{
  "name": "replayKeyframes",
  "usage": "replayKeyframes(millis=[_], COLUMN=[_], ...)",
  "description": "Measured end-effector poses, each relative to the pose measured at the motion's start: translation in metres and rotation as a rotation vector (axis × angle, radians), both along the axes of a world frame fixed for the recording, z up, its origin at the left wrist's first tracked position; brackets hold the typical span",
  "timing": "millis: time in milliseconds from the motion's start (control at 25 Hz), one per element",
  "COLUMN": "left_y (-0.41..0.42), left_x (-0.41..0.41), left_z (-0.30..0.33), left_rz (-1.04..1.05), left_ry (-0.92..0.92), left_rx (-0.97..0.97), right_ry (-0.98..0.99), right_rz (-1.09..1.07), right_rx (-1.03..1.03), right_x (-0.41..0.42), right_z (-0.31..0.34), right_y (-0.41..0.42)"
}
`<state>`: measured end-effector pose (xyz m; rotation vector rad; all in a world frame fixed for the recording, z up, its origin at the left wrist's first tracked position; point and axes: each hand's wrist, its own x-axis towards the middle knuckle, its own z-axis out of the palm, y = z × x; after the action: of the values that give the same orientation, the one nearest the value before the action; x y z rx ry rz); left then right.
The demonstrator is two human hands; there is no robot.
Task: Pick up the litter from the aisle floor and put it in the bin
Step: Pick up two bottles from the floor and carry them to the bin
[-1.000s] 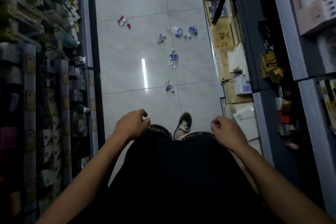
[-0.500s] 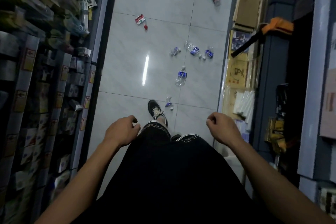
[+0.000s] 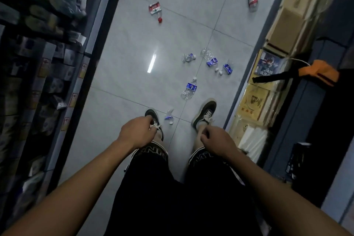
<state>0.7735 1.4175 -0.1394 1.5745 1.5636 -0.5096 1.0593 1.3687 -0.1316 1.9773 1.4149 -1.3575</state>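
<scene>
Grey tiled aisle floor [image 3: 118,113] carries crushed blue-label bottles [image 3: 189,88] scattered just ahead of your shoes, a smaller scrap [image 3: 169,117] between them, while your left hand [image 3: 138,132] and right hand [image 3: 217,142] hang loosely curled, holding nothing.

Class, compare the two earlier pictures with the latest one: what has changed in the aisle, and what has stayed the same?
The person has walked forward: the small crushed bottle, once ahead of the feet, now lies between the shoes, and the blue-label bottle is just ahead. The left hand and right hand stay loosely curled and hold nothing. No litter has been picked up; every piece lies where it did.
</scene>
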Motion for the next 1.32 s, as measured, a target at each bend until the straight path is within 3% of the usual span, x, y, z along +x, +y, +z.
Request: replayKeyframes(millis=[240,560,760,920,1040,1320], left_y=[0.009,-0.035,-0.068,-0.080,-0.068,0.005], left_x=[0.059,0.112,0.129,0.125,0.122,0.118], left_z=[-0.197,-0.533,-0.663,-0.688,-0.667,-0.529], left_rz=[0.408,0.483,0.446,0.547,0.505,0.788], left_ry=[-0.031,0.134,0.219,0.075,-0.035,-0.102], left_rx=[-0.213,-0.336,-0.217,-0.088,-0.096,-0.111], right_ry=[0.064,-0.061,-0.190,-0.323,-0.285,-0.110], right_rz=[0.041,-0.425,-0.784,-0.767,-0.711,-0.345], right_rx=[-0.135,-0.159,-0.134,-0.123,-0.126,-0.101], right_x=[0.019,0.018,0.009,-0.003,-0.006,0.028], right_z=[-0.213,-0.522,-0.665,-0.713,-0.703,-0.552], right_y=[0.063,0.088,0.106,0.120,0.123,0.117])
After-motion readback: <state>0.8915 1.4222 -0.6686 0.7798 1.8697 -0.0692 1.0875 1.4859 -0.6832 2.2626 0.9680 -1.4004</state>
